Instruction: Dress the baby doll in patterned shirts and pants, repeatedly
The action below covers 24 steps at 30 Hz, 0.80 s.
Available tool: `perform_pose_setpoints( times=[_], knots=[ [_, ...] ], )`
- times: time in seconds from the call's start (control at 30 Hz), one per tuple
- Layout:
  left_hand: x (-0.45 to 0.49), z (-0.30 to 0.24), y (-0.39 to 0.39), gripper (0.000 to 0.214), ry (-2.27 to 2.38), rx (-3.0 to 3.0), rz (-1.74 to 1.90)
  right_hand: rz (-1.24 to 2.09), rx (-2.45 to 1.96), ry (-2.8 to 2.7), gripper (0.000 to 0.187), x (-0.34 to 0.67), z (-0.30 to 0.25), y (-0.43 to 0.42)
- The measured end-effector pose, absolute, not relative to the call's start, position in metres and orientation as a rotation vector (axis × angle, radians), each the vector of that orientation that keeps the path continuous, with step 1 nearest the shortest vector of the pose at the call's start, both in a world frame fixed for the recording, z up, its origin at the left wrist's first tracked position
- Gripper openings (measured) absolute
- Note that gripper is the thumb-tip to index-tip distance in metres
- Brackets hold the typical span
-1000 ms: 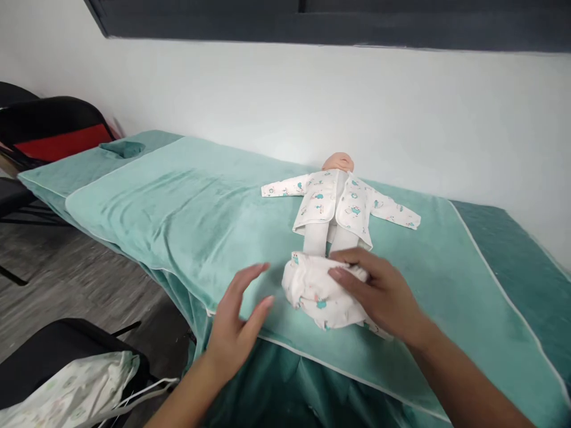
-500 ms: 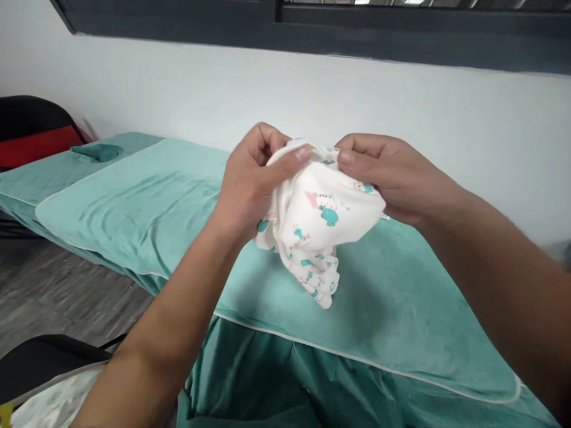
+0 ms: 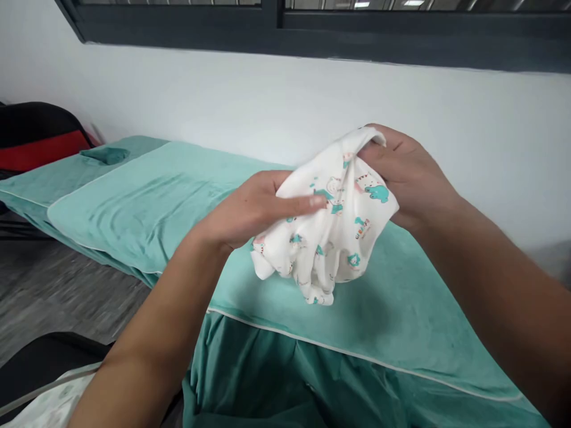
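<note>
The teal towel [image 3: 147,202] covers a long padded table that runs from the left of the frame to the lower right. Its white-piped front edge [image 3: 312,342] crosses the lower middle of the frame, with darker teal fabric hanging below it. The towel's surface is bare across the left half and under the hands, except for a small folded teal cloth [image 3: 107,156] at the far left end. A white wall rises just behind the table under a dark window frame [image 3: 276,24], closing off the far side. Grey floor [image 3: 53,297] lies open at the lower left, and a black and red chair [image 3: 40,142] stands at the left edge of the frame.

The white printed baby garment [image 3: 330,238] hangs bunched in the air at the centre of the frame, above the towel and not touching it. The right hand [image 3: 408,175] is closed on the garment's upper corner, at the upper right of the bundle. The left hand [image 3: 250,211] sits lower and to the left, its fingers [image 3: 307,203] laid flat across the front of the cloth. Its thumb is hidden, so whether it pinches the fabric cannot be told. The hands are apart, with the garment between them.
</note>
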<state>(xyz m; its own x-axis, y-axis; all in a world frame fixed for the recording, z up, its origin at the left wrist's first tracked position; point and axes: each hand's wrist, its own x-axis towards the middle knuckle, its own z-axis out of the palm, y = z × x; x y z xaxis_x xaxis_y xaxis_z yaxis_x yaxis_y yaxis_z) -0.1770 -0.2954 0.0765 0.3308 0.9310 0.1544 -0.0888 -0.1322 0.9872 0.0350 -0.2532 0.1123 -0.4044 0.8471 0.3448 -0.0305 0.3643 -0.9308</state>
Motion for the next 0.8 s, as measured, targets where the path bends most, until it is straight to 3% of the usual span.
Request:
perform_pose_setpoints(
  times=[0.17,0.33,0.53,0.7,0.8],
  knots=[
    [-0.167,0.079,-0.288,0.024,0.715,1.187,1.487,1.486,-0.887,-1.944,0.03,0.047,0.096,-0.254],
    [-0.161,0.071,-0.288,0.038,0.682,1.148,1.359,1.42,-0.931,-1.741,0.025,0.037,0.086,-0.255],
    [-0.165,0.048,-0.291,0.048,0.747,1.269,0.879,1.356,-0.911,-1.494,0.035,0.019,0.079,-0.249],
    [-0.161,0.033,-0.278,0.049,0.684,1.168,1.175,1.552,-0.93,-1.63,0.047,0.033,0.056,-0.248],
    [-0.156,0.024,-0.272,0.05,0.688,1.143,1.189,1.736,-0.975,-1.906,0.044,0.039,0.046,-0.251]
  ],
)
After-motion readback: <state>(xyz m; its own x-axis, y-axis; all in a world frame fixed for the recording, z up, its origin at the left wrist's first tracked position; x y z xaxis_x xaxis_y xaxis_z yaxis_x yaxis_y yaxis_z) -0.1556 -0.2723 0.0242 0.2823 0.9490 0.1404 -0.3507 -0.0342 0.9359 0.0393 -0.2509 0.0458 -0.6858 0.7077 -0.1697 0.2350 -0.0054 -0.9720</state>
